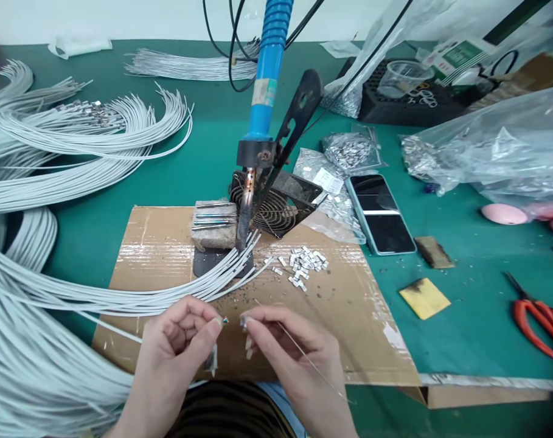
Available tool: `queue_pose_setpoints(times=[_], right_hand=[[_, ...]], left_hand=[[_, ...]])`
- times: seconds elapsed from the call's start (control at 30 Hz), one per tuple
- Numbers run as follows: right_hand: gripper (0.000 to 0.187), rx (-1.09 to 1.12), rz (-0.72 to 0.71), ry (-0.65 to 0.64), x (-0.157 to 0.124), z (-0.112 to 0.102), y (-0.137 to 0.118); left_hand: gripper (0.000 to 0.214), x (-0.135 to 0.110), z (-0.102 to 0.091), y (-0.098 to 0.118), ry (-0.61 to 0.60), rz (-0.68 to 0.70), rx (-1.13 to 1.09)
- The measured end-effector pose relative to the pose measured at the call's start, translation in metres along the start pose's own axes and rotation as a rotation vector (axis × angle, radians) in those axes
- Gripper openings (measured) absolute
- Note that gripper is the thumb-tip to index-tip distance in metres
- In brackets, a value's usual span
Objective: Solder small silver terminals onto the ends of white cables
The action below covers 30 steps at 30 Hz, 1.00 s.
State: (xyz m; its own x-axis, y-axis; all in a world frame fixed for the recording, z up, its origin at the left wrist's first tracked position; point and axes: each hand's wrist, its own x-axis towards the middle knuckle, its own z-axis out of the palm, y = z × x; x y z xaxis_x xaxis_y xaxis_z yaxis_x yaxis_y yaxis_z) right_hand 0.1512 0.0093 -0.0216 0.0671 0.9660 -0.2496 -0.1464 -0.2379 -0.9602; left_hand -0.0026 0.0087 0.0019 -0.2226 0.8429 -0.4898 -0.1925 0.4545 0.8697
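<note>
My left hand [180, 344] is closed in a pinch on a cable end [226, 320], whose tiny coloured cores stick out past the thumb. Across a small gap, my right hand [297, 353] pinches a small metallic connector [244, 322] between thumb and forefinger. A thin solder wire [309, 359] also runs through the right hand, slanting down over the palm. Above both hands, a blue-handled soldering iron [246, 210] points downward in a holder. Small connectors [307, 261] lie loose on the cardboard beyond my right hand. White cables [134, 299] reach in from the left, ends under the iron.
Big coils of white cable [52, 359] fill the left side. Behind the iron stand a sponge block [215, 224] and a small fan [276, 210]. On the right lie a phone [382, 216], a yellow sponge [424, 298], red-handled scissors [541, 325] and plastic bags [495, 143].
</note>
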Motion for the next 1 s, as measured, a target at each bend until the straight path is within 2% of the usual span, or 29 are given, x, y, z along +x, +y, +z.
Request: queue_pose_setpoints(times=[0.1, 0.2, 0.33, 0.4, 0.5, 0.67, 0.77, 0.87, 1.0], right_hand=[[0.008, 0.073, 0.011, -0.117, 0.002, 0.002, 0.004], [0.010, 0.136, 0.079, -0.166, 0.002, 0.004, 0.004], [0.015, 0.203, 0.220, -0.124, -0.001, 0.009, -0.007], [0.020, 0.225, 0.247, -0.104, -0.002, 0.012, -0.010], [0.022, 0.220, 0.232, -0.066, -0.004, 0.015, -0.010], [0.017, 0.201, 0.178, 0.016, -0.010, 0.020, 0.001], [0.015, 0.155, 0.086, 0.065, -0.014, 0.024, 0.009], [0.012, 0.024, -0.115, 0.093, -0.016, 0.025, 0.014], [0.029, -0.161, -0.410, 0.081, -0.015, 0.019, 0.012]], left_hand=[[0.021, -0.001, 0.003, 0.002, 0.004, -0.001, 0.009], [0.021, -0.003, 0.005, 0.003, 0.025, 0.011, 0.047], [0.019, -0.007, 0.008, 0.001, 0.057, 0.070, 0.108], [0.017, -0.009, 0.009, -0.002, 0.066, 0.109, 0.143], [0.017, -0.011, 0.009, -0.005, 0.072, 0.129, 0.179], [0.029, -0.015, 0.012, -0.006, 0.048, 0.052, 0.095], [0.038, -0.017, 0.016, -0.003, 0.036, 0.019, 0.002], [0.041, -0.018, 0.016, -0.001, 0.029, 0.000, -0.029], [0.039, -0.014, 0.012, 0.000, 0.004, -0.026, -0.010]])
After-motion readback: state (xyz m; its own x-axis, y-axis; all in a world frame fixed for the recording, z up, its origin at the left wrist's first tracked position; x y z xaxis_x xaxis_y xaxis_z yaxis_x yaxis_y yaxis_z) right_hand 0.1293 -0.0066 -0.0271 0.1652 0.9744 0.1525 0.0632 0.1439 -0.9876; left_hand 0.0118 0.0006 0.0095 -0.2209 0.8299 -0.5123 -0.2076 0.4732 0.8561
